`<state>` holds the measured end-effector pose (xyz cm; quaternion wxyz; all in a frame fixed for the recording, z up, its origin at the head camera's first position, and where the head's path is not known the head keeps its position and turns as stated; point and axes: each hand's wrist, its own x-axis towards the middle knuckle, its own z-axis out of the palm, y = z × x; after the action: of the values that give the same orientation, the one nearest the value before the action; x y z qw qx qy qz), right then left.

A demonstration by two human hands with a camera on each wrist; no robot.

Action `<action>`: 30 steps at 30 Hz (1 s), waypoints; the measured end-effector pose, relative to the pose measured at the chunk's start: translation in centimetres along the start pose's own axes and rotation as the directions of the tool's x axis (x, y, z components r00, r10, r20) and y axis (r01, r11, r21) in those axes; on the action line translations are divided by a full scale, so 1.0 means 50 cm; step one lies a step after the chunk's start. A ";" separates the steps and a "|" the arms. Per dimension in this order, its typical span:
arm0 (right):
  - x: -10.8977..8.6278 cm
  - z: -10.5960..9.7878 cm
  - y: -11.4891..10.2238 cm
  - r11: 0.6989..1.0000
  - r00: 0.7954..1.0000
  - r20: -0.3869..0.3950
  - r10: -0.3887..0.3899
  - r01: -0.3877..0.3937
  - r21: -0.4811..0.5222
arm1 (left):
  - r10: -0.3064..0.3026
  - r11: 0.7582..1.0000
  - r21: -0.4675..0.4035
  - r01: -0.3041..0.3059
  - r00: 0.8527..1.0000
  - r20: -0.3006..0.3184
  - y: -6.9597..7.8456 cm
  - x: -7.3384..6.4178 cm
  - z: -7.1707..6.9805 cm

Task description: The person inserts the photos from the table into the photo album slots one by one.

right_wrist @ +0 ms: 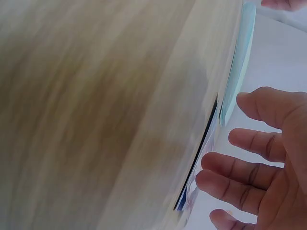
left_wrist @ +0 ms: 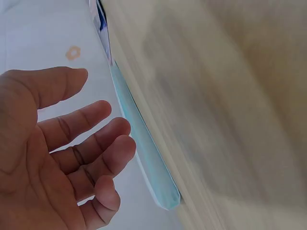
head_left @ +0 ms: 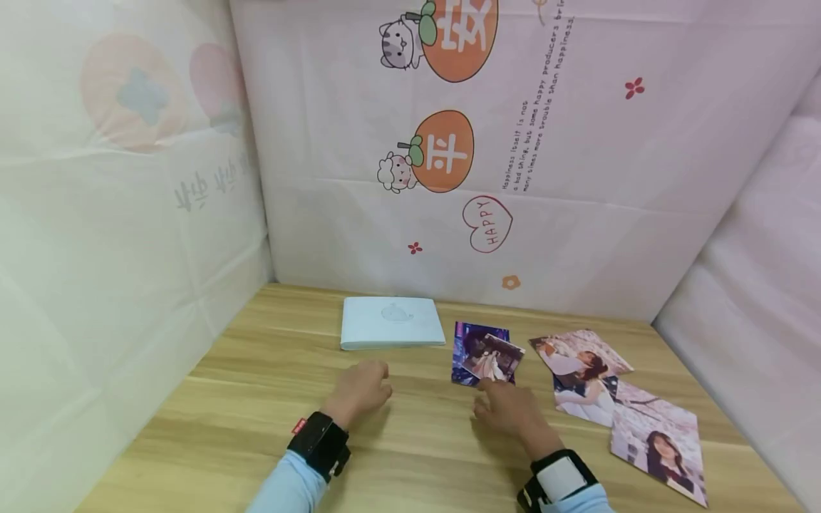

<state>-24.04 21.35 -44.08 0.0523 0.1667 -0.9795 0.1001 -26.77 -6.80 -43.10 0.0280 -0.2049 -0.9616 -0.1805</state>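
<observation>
My left hand (head_left: 360,392) hovers over the wood in front of a pale blue booklet (head_left: 391,324) with a whale drawing on its cover. Its fingers (left_wrist: 96,160) are loosely bent and hold nothing. My right hand (head_left: 513,413) reaches to the near edge of two overlapping pictures. The upper one is a small photo (head_left: 490,355) with a figure in a pale dress; beneath it lies a larger purple-blue picture (head_left: 459,360), partly covered. In the right wrist view the fingers (right_wrist: 235,184) are spread and relaxed, overlapping the edge of the pictures, with nothing gripped.
To the right, several printed photos overlap: a pink one (head_left: 571,349) at the back, another (head_left: 584,402) partly covered, and a portrait (head_left: 661,442) nearest me. White printed cloth (head_left: 340,178) walls the wooden table (head_left: 423,456) at the back and both sides.
</observation>
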 end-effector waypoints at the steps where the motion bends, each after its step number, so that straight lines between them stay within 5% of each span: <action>1: 0.002 0.002 -0.002 1.000 1.000 0.002 -0.005 0.005 0.002 | -0.018 1.000 -0.015 0.018 1.000 -0.005 -0.007 0.007 -0.002; 10: 0.030 0.014 -0.031 0.996 0.996 -0.034 -0.080 0.081 0.032 | -0.205 0.975 -0.105 0.196 0.975 -0.089 -0.065 0.078 -0.023; 19: 0.051 0.027 -0.067 0.991 0.993 -0.013 -0.117 0.117 0.063 | -0.450 0.885 -0.223 0.409 0.874 -0.182 -0.114 0.113 -0.019; 30: 0.046 0.029 -0.067 0.996 0.996 -0.001 -0.089 0.089 0.015 | -0.588 0.772 -0.369 0.518 0.802 -0.105 -0.123 0.134 0.008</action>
<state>-25.16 17.21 -44.59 0.0556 0.2103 -0.9704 0.1049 -35.40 -9.33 -44.67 0.0428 0.1077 -0.9272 -0.3563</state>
